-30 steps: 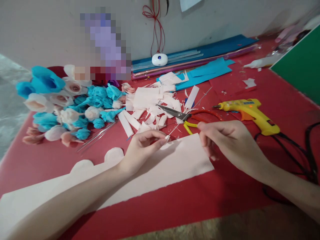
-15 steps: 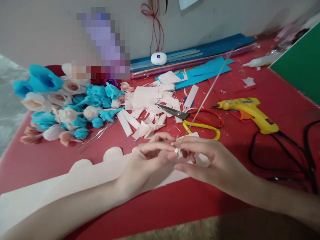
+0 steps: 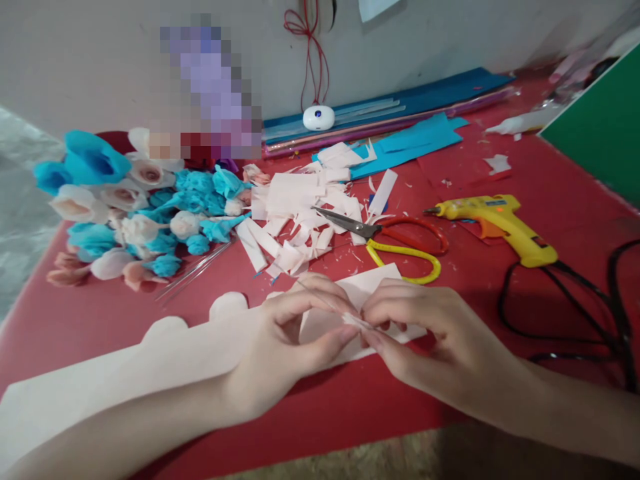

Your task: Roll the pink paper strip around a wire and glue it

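Far left on the red table (image 3: 300, 437): a heap of paper flowers (image 3: 200, 190), blue, white and peach, some open, some bunched tight. Several clear sticks (image 3: 195, 270) lie by the heap's lower right side. Nearer you, a long white sheet (image 3: 125, 373) runs slantwise from the left edge to under both hands; rounded lobes show along its far edge.

Your left hand (image 3: 295, 337) is above the sheet, thumb and forefinger nearly together, pinching a small white paper piece (image 3: 354, 321). That piece sits between your two hands, over the sheet's right part. A thin stem (image 3: 319, 295) slants up and left from it, across your left fingers; whether it is wire or wood, you cannot tell here.

Beyond the hands, white scraps (image 3: 295, 193) lie loosely piled. Blue paper (image 3: 410, 145) lies behind them, to the right. Scissors (image 3: 371, 232) rest with blade tips on the scraps, one handle red, one yellow.

Your right hand (image 3: 430, 327) meets the left, thumb and forefinger closed on the right end of the same piece; the other fingers curl, partly hidden. Further right: a yellow glue gun (image 3: 510, 227) on its side, nozzle leftward, black cable (image 3: 620, 320) looping nearby. Far right, a green board (image 3: 600, 133).
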`<action>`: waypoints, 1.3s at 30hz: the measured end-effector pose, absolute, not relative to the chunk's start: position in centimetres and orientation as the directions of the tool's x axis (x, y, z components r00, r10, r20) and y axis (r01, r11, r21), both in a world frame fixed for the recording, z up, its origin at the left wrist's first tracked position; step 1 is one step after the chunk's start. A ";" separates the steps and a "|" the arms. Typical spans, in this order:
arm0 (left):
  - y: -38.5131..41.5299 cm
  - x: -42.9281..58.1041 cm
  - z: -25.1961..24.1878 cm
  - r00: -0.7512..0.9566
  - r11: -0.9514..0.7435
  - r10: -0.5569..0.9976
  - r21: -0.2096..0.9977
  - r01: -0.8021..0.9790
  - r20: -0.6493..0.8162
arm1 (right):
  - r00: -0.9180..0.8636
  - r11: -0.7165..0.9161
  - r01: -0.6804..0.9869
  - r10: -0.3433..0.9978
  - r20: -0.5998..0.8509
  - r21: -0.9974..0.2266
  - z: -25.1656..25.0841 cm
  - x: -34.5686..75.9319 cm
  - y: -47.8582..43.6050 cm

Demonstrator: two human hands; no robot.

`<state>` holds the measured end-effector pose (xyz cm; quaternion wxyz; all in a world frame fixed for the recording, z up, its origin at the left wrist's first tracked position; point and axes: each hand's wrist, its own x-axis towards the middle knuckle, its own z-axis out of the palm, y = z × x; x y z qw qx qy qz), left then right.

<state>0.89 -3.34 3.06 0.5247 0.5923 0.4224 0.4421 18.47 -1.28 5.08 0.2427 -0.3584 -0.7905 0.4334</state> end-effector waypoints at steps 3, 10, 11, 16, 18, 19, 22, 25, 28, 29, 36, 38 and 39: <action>-3.1 0.9 3.4 0.289 -0.177 0.946 0.979 0.096 0.143 | -0.653 0.389 0.340 0.753 0.082 -0.856 5.1 18.8 -1.2; -3.0 0.9 4.3 0.364 -0.240 0.920 0.943 0.231 0.145 | -0.677 0.541 0.350 0.710 0.192 -0.765 5.1 19.3 -1.2; -3.0 0.8 4.4 0.362 -0.245 0.920 0.939 0.242 0.147 | -0.688 0.537 0.353 0.704 0.176 -0.766 5.1 19.3 -1.2; -3.0 0.8 4.3 0.351 -0.208 0.929 0.949 0.237 0.116 | -0.709 0.532 0.353 0.688 0.151 -0.770 5.3 19.4 -1.0; -3.0 0.9 4.2 0.340 -0.195 0.934 0.953 0.232 0.108 | -0.697 0.554 0.348 0.692 0.186 -0.756 5.2 19.4 -1.1; -3.0 0.9 4.1 0.333 -0.192 0.937 0.955 0.225 0.110 | -0.690 0.565 0.345 0.694 0.205 -0.750 5.2 19.4 -1.1; -3.0 0.9 4.1 0.315 -0.177 0.943 0.963 0.206 0.106 | -0.684 0.571 0.349 0.697 0.215 -0.743 5.1 19.2 -1.2; -3.0 0.8 4.1 0.317 -0.155 0.944 0.971 0.182 0.092 | -0.677 0.549 0.352 0.709 0.198 -0.758 5.1 19.1 -1.2; -3.0 0.8 4.0 0.292 -0.123 0.953 0.981 0.151 0.074 | -0.629 0.526 0.354 0.746 0.220 -0.773 5.5 19.3 -1.1; -2.9 0.9 4.1 0.283 -0.112 0.957 0.983 0.146 0.067 | -0.606 0.532 0.357 0.757 0.243 -0.768 5.6 19.4 -1.1; -2.8 0.9 4.1 0.303 -0.139 0.948 0.983 0.122 0.097 | -0.576 0.729 0.365 0.666 0.474 -0.579 5.7 19.6 -1.6; -2.8 0.9 4.2 0.301 -0.150 0.947 0.982 0.117 0.109 | -0.571 0.780 0.370 0.619 0.539 -0.505 5.4 19.6 -1.7; -2.8 0.9 4.2 0.301 -0.154 0.947 0.981 0.119 0.112 | -0.576 0.798 0.366 0.599 0.557 -0.479 5.2 19.6 -1.7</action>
